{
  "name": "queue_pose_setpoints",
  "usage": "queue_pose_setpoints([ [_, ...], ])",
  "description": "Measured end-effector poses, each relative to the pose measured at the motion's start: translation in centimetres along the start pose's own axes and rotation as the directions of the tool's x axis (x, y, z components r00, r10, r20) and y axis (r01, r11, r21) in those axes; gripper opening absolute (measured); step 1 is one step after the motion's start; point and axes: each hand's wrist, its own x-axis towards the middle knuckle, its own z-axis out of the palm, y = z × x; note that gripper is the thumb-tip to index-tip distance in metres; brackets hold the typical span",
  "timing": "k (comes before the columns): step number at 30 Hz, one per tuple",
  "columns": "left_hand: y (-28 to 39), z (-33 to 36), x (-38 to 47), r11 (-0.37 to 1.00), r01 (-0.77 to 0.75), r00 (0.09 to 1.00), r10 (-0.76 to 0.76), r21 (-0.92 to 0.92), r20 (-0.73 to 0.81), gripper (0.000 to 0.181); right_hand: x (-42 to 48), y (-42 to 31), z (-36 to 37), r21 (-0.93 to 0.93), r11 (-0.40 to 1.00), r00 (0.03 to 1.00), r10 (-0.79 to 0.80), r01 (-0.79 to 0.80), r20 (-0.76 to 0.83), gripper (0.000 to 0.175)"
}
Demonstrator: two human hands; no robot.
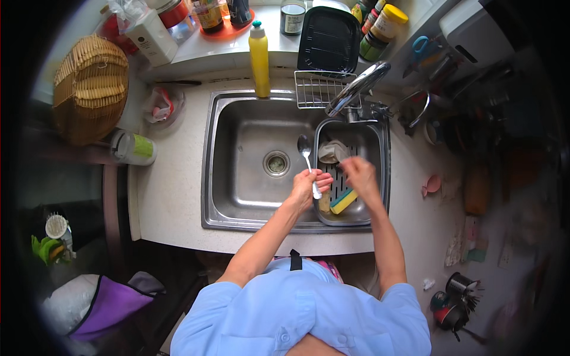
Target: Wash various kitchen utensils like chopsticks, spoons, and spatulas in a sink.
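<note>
My left hand [305, 189] holds a metal spoon [308, 161] by its handle, the thumb pressing it across the palm and the bowl pointing away from me. It is above the right part of a stainless steel sink [249, 133]. Blurred, with curled fingers, my right hand [361, 178] hovers over a slotted draining basket [378, 147]; whether it holds anything is unclear. In that basket lie a pale crumpled cloth [331, 152], a yellow and green sponge [344, 202] and a tan piece [324, 202], perhaps another sponge.
A chrome faucet [358, 89] reaches over the sink's back right, near a wire rack [317, 91] and a black plastic tray [329, 40]. A yellow squeeze bottle [259, 62] stands at the back rim. Left are a plastic jar [136, 147] and a woven basket [95, 89].
</note>
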Motion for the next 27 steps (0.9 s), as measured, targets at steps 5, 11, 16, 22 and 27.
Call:
queue_pose_setpoints([
  [5,2.5,-0.1,0.3,0.997,-0.071,0.997,0.071,0.042,-0.003,0.020,7.4,0.3,-5.8,-0.641,0.753,0.787,-0.482,0.147,-0.386,0.019],
  [11,3.7,0.2,1.2,0.988,-0.010,1.000,0.006,-0.156,-0.026,0.020,10.1,4.3,-6.7,-0.677,0.678,0.824,-0.535,0.286,-0.186,0.011],
  [16,4.7,0.2,3.4,0.942,0.136,0.988,-0.151,-0.306,-0.024,0.020,9.9,4.7,-6.8,-0.654,0.672,0.814,-0.562,0.348,-0.145,0.010],
  [22,5.9,1.3,4.9,0.907,0.131,0.979,-0.181,-0.400,-0.089,0.014,9.7,4.8,-6.8,-0.634,0.683,0.806,-0.571,0.362,-0.155,0.009],
  [27,6.1,0.9,5.8,0.894,0.120,0.979,-0.179,-0.432,-0.098,0.015,9.5,4.9,-6.6,-0.628,0.683,0.808,-0.572,0.374,-0.141,0.008],
])
